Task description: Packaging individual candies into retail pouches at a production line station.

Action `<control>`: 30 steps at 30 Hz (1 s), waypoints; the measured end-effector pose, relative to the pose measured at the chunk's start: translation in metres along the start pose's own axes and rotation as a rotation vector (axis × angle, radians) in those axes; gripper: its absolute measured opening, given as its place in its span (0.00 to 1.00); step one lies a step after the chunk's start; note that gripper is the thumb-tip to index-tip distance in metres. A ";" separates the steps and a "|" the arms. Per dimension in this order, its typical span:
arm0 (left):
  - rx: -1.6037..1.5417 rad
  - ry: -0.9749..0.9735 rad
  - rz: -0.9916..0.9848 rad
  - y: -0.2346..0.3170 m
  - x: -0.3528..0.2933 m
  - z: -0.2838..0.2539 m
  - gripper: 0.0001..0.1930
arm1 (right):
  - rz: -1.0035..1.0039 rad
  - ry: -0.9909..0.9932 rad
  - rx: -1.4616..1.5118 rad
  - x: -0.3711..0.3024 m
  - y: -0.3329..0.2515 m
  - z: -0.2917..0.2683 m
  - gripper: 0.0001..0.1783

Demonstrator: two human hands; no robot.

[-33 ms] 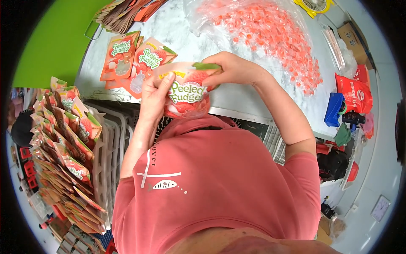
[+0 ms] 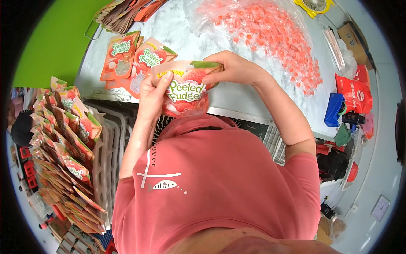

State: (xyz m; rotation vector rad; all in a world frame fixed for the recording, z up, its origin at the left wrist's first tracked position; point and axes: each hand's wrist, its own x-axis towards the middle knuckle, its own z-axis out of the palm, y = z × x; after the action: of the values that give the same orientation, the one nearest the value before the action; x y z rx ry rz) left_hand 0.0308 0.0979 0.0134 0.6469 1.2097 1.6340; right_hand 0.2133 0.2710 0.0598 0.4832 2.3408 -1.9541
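Close in front of my chest, at the table's near edge, I hold a red and peach candy pouch [image 2: 186, 94] with a green top corner. My left hand [image 2: 153, 91] grips its left side, thumb on the printed front. At its upper right corner my right hand [image 2: 230, 70] pinches the green edge, thumb in front. The far fingers of both hands are partly hidden. Beyond my left hand lie more pouches of the same kind, a flat pouch [image 2: 120, 57] and an overlapping pouch [image 2: 148, 59].
Wrapped pink candies [image 2: 270, 38] spread over clear plastic on the table [image 2: 186, 29]. A stack of flat pouches [image 2: 122, 16] lies at the far left. Upright pouches [image 2: 69, 148] crowd a white crate [image 2: 111, 156] at my left. A blue tape dispenser [image 2: 334, 110] stands at the right edge.
The pouch has shifted very slightly to the left and tilted a little, with both hands still on it. Nothing else has visibly moved.
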 end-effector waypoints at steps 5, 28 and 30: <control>0.132 -0.116 0.000 0.000 0.003 -0.033 0.15 | -0.071 0.122 0.150 -0.007 0.000 -0.002 0.16; 0.050 0.062 -0.045 -0.035 -0.015 -0.074 0.10 | -0.163 0.366 0.460 0.015 0.069 0.038 0.11; 0.123 0.096 -0.009 -0.033 -0.016 -0.078 0.10 | -0.206 0.440 0.438 0.017 0.068 0.048 0.09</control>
State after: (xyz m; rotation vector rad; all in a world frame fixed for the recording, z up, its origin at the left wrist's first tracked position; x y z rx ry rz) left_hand -0.0148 0.0529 -0.0437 0.6445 1.3897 1.6084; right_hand 0.2083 0.2386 -0.0186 0.7975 2.2465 -2.7215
